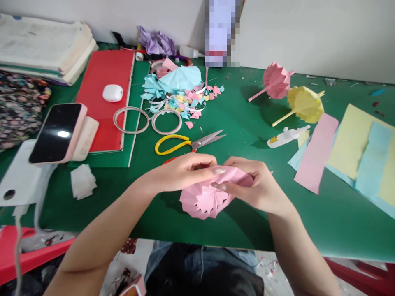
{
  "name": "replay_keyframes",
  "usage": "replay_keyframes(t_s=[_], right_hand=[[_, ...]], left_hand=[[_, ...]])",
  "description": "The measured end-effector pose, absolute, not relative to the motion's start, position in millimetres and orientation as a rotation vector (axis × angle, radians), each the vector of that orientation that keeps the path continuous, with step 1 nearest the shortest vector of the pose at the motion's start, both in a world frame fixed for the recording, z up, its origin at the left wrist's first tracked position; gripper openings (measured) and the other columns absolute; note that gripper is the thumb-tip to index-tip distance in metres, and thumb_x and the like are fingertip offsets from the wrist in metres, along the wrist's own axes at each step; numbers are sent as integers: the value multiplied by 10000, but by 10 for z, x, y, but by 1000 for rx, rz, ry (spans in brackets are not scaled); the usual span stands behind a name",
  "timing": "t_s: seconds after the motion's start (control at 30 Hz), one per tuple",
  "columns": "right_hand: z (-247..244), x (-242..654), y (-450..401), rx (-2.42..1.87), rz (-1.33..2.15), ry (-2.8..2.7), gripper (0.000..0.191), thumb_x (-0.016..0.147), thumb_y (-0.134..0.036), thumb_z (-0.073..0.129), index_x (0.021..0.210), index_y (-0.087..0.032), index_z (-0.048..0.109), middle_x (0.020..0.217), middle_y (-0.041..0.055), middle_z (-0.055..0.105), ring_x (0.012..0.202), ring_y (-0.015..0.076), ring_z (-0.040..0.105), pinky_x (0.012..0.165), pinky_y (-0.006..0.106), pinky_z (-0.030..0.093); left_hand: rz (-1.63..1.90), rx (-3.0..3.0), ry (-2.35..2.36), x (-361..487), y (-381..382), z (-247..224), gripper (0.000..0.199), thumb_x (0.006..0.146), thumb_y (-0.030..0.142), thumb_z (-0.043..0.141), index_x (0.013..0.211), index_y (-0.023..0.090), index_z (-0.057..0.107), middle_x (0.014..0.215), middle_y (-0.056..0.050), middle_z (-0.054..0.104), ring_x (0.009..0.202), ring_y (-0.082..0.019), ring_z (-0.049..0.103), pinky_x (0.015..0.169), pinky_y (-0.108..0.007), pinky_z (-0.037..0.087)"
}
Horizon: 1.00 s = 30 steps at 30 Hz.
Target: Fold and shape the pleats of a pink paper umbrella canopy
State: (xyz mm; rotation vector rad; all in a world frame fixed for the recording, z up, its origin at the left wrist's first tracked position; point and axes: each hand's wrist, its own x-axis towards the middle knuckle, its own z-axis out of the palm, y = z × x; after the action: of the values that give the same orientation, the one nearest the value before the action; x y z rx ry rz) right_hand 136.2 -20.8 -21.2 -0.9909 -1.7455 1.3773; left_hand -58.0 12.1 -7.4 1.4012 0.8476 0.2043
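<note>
L hand [191, 170]: half-curled, thumb laid on the upper part of pink folded paper [212, 199]; fingertips behind, mostly out of sight. R hand [259, 185]: curled tighter, thumb flat on the near face, w/ the paper's R side pinched against fingers behind. Paper is a pleated round w/ jagged cuts near the middle, btwn both hands, over near part of green table [240, 123]. Two-sided grip prob. keeps the pleats from springing & lets thumbs press folds; light touch suits thin paper, which would crease or tear easily.

Scissors [199, 144] just beyond L hand, blades parted, tips pointing R & away: prob. put down within quick reach. Glue bottle [279, 139] on its side beyond R hand, nozzle R, next to pink strip [317, 152]; handy for either hand, prob. Pink umbrella [276, 80] & yellow umbrella [305, 105] tipped over at far R, handles twd L; prob. kept back so arms don't crush them. Paper scraps [196, 98] heaped far side, w/ blue folded paper [182, 78] on top, likely to keep bits out of the work spot.

Hard to see: other scissor handle, partly behind L hand; far edge of the pink round, under fingers; whether it touches table, can't tell. Tall item [222, 33] at wall pixelated, cut off at top, unreadable. Book stack [40, 45] cut off at L edge.
</note>
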Motion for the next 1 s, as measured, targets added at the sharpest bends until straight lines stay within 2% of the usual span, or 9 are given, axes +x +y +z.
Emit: replay_keyframes(t_s=[0.2, 0.5, 0.83, 1.0], right_hand=[[-199, 1367, -212, -984, 1364, -1731, 69, 731, -109, 708, 788, -146, 701, 757, 19, 606, 647, 102, 557, 547, 219, 425], [-183, 1357, -221, -1002, 1400, -1674, 114, 682, -77, 749, 755, -136, 686, 751, 14, 606, 644, 96, 550, 534, 206, 417], [-208, 1341, -222, -1045, 1355, -1693, 73, 696, -153, 744, 707, -144, 673, 707, 16, 585, 626, 112, 534, 533, 232, 405], [-217, 1347, -218, -1073, 1373, -1716, 66, 715, -169, 714, 713, -144, 654, 726, 20, 581, 619, 111, 517, 520, 233, 393]], left_hand=[[185, 1376, 804, -571, 118, -103, 317, 860, 432, 483, 686, 171, 438, 620, 52, 346, 560, -82, 314, 488, -220, 233], [174, 1400, 804, -583, 122, -75, 250, 815, 353, 557, 684, 170, 449, 623, 55, 343, 561, -78, 324, 482, -207, 243], [191, 1457, 842, -572, 136, -115, 278, 790, 351, 565, 628, 169, 430, 592, 57, 336, 542, -76, 311, 468, -204, 224], [209, 1411, 791, -565, 138, -151, 251, 794, 318, 565, 639, 167, 436, 609, 55, 363, 568, -78, 338, 494, -201, 256]])
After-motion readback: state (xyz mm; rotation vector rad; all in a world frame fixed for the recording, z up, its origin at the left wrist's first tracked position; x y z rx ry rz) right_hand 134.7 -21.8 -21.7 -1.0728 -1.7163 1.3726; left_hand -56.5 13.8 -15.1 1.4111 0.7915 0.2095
